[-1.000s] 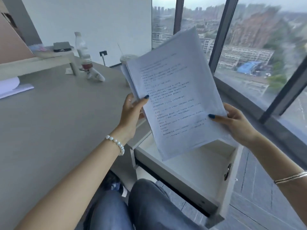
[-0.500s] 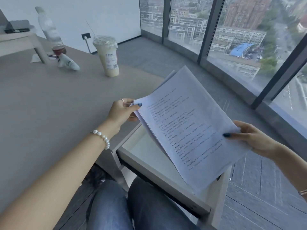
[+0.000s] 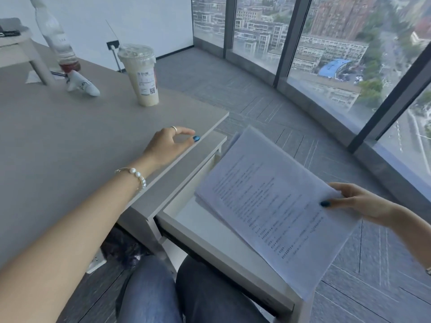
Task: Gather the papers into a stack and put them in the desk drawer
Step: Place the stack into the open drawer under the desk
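Since half a second ago, my left hand [image 3: 169, 142] has let go of the papers [image 3: 272, 206] and is now hovering over the table [image 3: 58, 136] edge, its grip released with fingers loosely curled around nothing. I am seeing the table stretching across the left, and the open desk drawer [image 3: 205, 229] jutting out below its edge above my knees. The stack of papers is tilting over the drawer, not yet inside. My right hand [image 3: 359, 203] is pinching the stack's right edge, thumb on top, so the sheets are extending leftward from that grip. A lidded drink cup [image 3: 142, 75] is standing farther back.
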Available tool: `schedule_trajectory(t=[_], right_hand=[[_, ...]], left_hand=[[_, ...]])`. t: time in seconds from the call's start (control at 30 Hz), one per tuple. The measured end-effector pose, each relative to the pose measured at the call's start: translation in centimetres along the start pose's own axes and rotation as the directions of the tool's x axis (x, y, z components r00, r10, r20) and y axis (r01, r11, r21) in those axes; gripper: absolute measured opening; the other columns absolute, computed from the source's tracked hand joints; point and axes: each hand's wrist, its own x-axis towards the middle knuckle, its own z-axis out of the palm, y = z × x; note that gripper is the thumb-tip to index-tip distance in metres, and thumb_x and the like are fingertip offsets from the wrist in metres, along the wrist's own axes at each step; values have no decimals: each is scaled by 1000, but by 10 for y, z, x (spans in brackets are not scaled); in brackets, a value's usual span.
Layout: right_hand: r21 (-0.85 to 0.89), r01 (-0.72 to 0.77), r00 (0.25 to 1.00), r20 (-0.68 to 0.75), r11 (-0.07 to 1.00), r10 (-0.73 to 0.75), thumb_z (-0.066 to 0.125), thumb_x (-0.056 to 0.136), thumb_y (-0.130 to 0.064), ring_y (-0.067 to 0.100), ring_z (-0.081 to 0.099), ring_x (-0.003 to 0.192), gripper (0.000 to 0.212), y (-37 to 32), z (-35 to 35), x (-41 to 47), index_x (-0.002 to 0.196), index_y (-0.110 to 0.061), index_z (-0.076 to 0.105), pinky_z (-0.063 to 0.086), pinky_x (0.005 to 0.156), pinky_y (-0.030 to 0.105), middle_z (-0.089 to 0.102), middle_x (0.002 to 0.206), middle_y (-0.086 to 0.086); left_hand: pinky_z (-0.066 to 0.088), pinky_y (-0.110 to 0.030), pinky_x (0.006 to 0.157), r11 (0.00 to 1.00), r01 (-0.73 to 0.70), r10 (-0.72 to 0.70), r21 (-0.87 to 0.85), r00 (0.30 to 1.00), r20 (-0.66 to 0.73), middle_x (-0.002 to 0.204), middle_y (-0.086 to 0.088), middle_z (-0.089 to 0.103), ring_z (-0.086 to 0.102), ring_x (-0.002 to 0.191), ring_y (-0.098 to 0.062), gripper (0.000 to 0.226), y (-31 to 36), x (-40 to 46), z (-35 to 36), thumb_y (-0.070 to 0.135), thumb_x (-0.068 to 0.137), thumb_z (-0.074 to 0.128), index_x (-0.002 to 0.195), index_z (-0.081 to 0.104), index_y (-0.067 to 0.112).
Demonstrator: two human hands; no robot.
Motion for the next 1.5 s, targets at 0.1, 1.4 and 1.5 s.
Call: schedule_trajectory(t=[0.1, 1.4, 1.5], right_hand=[[-80, -59, 997, 40, 995, 62, 70, 76, -11, 36, 71, 88, 35, 4, 2, 18, 111, -10, 66, 60, 69, 37, 74, 102, 17], [-660, -32, 974, -190, 751, -125, 64, 36, -84, 20, 7, 146, 119, 46, 56, -15, 137, -54, 9, 16, 115, 50, 8, 159, -3], [-690, -49, 985, -154, 722, -81, 64, 32, -84, 14, -7, 146, 122, 55, 56, -27, 133, -55, 1, 10, 116, 46, -5, 159, -4]], left_hand=[[36, -18, 89, 994, 26, -19, -107, 998, 61, 118, 5, 65, 55, 116, -9, 41, -4, 0, 8, 45, 82, 62, 116, 65, 21], [38, -22, 93, 987, -17, 26, -157, 998, 58, 107, 14, 64, 56, 109, -6, 21, -6, -4, 9, 53, 77, 63, 90, 64, 37], [39, -24, 95, 988, -10, 18, -156, 999, 49, 107, 12, 65, 57, 110, -8, 26, -6, -4, 10, 54, 76, 63, 93, 65, 35]])
